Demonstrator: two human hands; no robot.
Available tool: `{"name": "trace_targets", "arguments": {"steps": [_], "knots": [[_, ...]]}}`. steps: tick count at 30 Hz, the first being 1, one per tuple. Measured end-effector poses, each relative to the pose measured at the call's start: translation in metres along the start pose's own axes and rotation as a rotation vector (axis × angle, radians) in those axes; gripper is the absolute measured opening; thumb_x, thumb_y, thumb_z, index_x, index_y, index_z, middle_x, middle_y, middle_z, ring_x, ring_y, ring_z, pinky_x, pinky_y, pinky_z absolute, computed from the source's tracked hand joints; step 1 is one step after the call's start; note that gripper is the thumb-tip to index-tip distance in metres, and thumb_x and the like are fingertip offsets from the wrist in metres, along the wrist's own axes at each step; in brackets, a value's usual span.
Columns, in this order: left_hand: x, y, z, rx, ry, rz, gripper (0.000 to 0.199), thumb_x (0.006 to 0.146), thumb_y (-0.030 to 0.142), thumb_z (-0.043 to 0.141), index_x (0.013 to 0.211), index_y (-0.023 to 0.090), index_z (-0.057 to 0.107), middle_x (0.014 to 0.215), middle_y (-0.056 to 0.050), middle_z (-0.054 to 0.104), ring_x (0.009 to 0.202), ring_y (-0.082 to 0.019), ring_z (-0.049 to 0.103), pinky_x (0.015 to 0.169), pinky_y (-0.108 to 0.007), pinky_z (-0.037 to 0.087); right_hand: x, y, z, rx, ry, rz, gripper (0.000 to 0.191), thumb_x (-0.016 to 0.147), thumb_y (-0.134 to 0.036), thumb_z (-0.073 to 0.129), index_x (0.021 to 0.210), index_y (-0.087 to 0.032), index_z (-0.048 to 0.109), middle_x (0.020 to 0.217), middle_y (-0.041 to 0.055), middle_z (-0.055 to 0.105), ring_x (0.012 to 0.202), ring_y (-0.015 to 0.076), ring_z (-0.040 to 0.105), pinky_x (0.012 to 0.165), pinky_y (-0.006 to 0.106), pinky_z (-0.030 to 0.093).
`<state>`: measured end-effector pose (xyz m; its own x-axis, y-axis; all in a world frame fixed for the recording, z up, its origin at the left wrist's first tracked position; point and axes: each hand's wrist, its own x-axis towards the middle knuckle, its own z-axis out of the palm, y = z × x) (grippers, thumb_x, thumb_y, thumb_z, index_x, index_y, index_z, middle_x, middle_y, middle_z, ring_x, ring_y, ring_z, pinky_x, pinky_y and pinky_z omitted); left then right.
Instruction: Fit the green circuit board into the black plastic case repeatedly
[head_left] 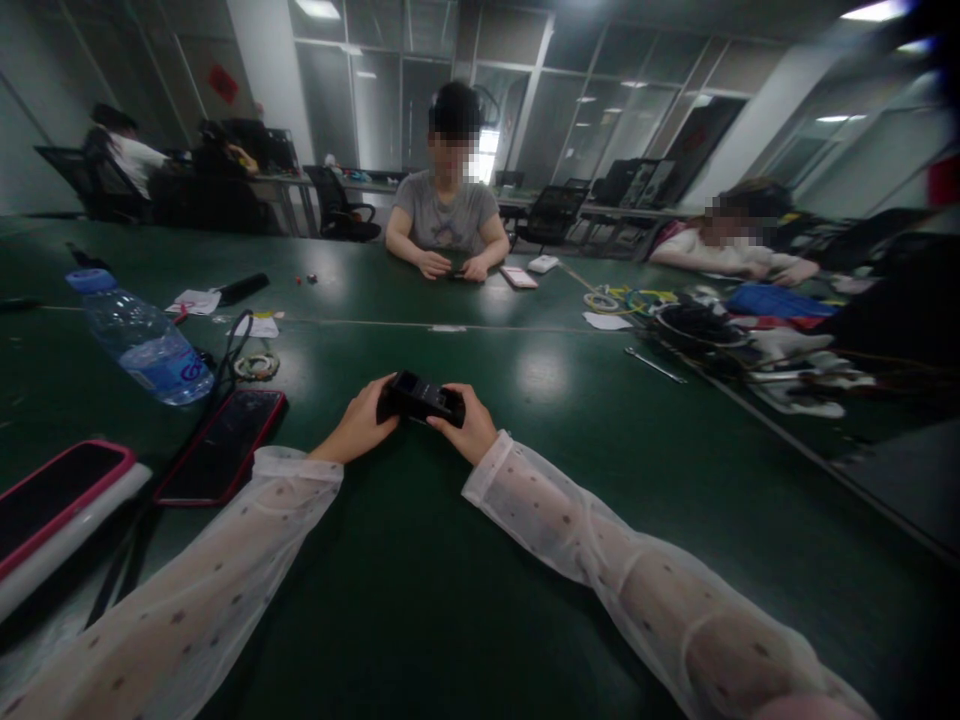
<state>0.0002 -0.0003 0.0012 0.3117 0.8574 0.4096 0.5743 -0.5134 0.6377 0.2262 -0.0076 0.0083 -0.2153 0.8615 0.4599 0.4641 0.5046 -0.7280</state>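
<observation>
Between my two hands is a small black box-shaped device with a dark square window and small markings on its upper face. My left hand grips its left end, fingers wrapped behind it. At the other end my right hand closes on it, thumb along the near side. The device is held at or just above the green table; I cannot tell whether it touches. Sheer white dotted sleeves cover both my forearms. Left of my left hand lies a phone with a red edge.
A tilted water bottle, a second phone in a pink case and a cable coil are on the left. A wrench and heaped cables are on the right. A person sits opposite, another leans at right.
</observation>
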Motion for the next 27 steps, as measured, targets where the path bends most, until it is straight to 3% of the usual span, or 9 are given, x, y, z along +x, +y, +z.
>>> {"name": "trace_targets", "arguments": {"steps": [7,11,18,27], "knots": [[-0.001,0.002,0.000,-0.011,-0.021,-0.013,0.063,0.081,0.031,0.063,0.137,0.023,0.035,0.132,-0.013,0.050,0.122,-0.028,0.049,0.100,-0.051,0.040,0.000,-0.006,-0.006,0.027,0.275,-0.050,0.049,0.080,-0.032,0.063,0.123,-0.022,0.041,0.114,0.0101,0.055,0.105,0.0247,0.057,0.092,0.044,0.048],[-0.001,0.003,-0.002,-0.002,-0.018,-0.052,0.063,0.081,0.032,0.063,0.137,0.024,0.036,0.131,-0.012,0.050,0.121,-0.028,0.050,0.099,-0.052,0.039,0.004,0.003,-0.013,0.000,0.392,-0.056,0.048,0.082,-0.031,0.060,0.125,-0.020,0.040,0.120,0.0122,0.051,0.111,0.0256,0.053,0.098,0.045,0.044],[-0.001,0.005,-0.003,-0.006,-0.024,-0.054,0.062,0.081,0.033,0.062,0.137,0.025,0.036,0.132,-0.012,0.049,0.121,-0.028,0.050,0.099,-0.053,0.039,0.013,0.033,-0.016,0.017,0.205,0.017,0.046,0.076,-0.023,0.064,0.118,-0.022,0.046,0.114,0.0092,0.055,0.109,0.0261,0.054,0.098,0.049,0.043],[-0.001,0.003,-0.002,-0.014,-0.022,-0.065,0.069,0.076,0.037,0.068,0.136,0.025,0.036,0.133,-0.013,0.049,0.122,-0.031,0.048,0.099,-0.055,0.038,0.012,0.036,-0.014,-0.005,0.043,-0.006,0.046,0.075,-0.016,0.061,0.119,-0.022,0.046,0.115,0.0078,0.056,0.109,0.0245,0.055,0.098,0.048,0.042]]}}
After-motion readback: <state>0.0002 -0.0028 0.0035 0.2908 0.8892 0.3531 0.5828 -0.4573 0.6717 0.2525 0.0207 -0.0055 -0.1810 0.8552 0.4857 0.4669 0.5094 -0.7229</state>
